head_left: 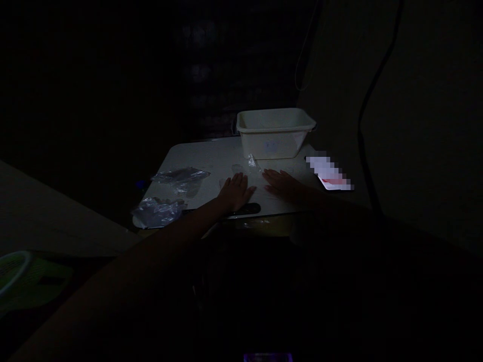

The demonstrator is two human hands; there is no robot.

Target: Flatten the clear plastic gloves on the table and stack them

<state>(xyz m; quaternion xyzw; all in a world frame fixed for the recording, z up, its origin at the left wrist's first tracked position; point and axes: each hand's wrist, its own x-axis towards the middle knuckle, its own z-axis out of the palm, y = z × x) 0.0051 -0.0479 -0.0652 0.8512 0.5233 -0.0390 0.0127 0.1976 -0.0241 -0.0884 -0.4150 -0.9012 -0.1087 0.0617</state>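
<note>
In dim light, my left hand (234,192) lies palm down on the white tabletop (211,151), its fingers spread. Flat on the same surface, to its right, rests my right hand (281,182) with fingers stretched out. A dark elongated shape (252,207), which I cannot identify, lies by the left hand near the table's front edge. Just beyond both hands are small clear plastic pieces (252,162). Crumpled clear plastic bags (183,176) lie to the left of my left hand, with more crumpled plastic (158,212) at the front left corner. Neither hand holds anything visible.
A white plastic tub (273,143) stands at the back right of the table. A lit phone-like screen (330,173), partly pixelated, is at the right edge. A dark cable (362,125) hangs on the right. A green basket (37,286) sits at the lower left.
</note>
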